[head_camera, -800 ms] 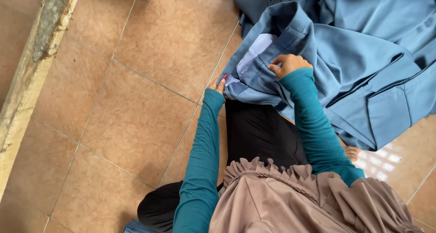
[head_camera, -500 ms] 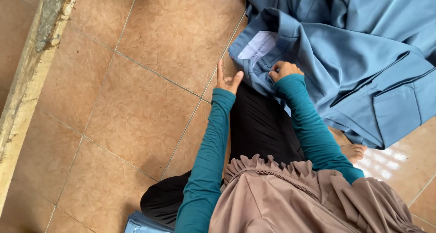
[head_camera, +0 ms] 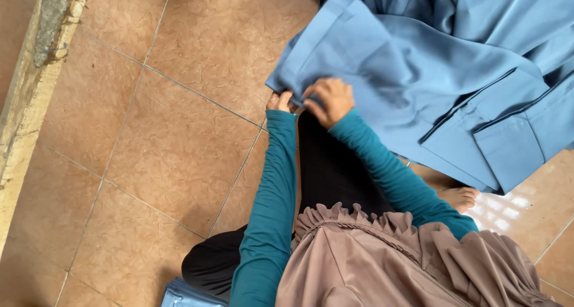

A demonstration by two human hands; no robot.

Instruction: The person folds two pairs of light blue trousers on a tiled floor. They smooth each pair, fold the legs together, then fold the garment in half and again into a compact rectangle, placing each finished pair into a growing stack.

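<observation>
A large blue garment (head_camera: 430,62) lies spread over my lap and the brown tiled floor (head_camera: 179,139), with a flapped pocket at the right. My left hand (head_camera: 280,100) pinches its near left corner from below, mostly hidden under the cloth. Beside it, my right hand (head_camera: 327,99) grips the same folded edge from above, fingers curled into the fabric. Both arms wear teal sleeves. I sit on the floor in black trousers, with a mauve ruffled cloth across my chest.
A raised concrete curb (head_camera: 36,80) runs along the left side. My bare foot (head_camera: 459,197) shows under the garment at the right. A corner of a blue object (head_camera: 185,295) sits at the bottom edge.
The white label that showed on the garment is now covered by folded blue cloth. My left hand, open before, has closed on the corner, and both hands now hold the edge together.
</observation>
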